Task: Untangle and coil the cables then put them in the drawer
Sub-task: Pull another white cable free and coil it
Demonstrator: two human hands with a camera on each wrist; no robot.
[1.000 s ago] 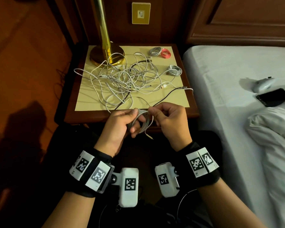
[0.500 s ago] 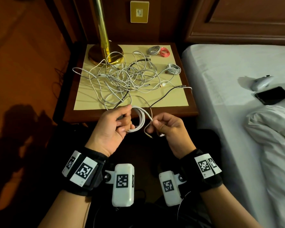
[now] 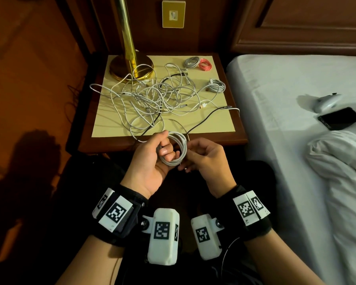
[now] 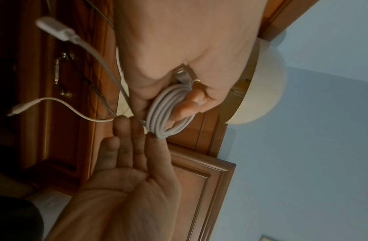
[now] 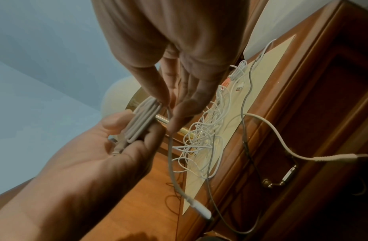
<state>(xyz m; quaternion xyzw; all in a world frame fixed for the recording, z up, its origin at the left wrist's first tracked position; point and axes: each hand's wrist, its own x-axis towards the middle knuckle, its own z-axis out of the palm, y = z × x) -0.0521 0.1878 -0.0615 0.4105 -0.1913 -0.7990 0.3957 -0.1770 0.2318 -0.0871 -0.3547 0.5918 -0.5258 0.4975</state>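
Note:
A white cable coil (image 3: 178, 150) hangs in front of the nightstand (image 3: 193, 140). My left hand (image 3: 152, 159) grips it with fingers through the loops. In the left wrist view the coil (image 4: 168, 114) wraps round the thumb. My right hand (image 3: 203, 159) pinches the cable at the coil's right edge. In the right wrist view the right fingertips (image 5: 168, 101) meet on the cable, and its loose end (image 5: 201, 212) dangles below. A tangle of white cables (image 3: 152, 99) lies on the nightstand's mat. The drawer front with its brass handle (image 5: 280, 179) looks closed.
Three coiled cables lie at the mat's back right: grey (image 3: 191, 62), red (image 3: 205, 65), white (image 3: 217, 85). A black cable (image 3: 203, 122) trails over the front edge. A brass lamp base (image 3: 132, 66) stands back left. The bed (image 3: 286, 161) on the right holds a phone (image 3: 339, 118).
The coil has gained loops and the loose tail is shorter. My right hand has come in against the coil. Both hands sit a little higher, nearer the nightstand's front edge.

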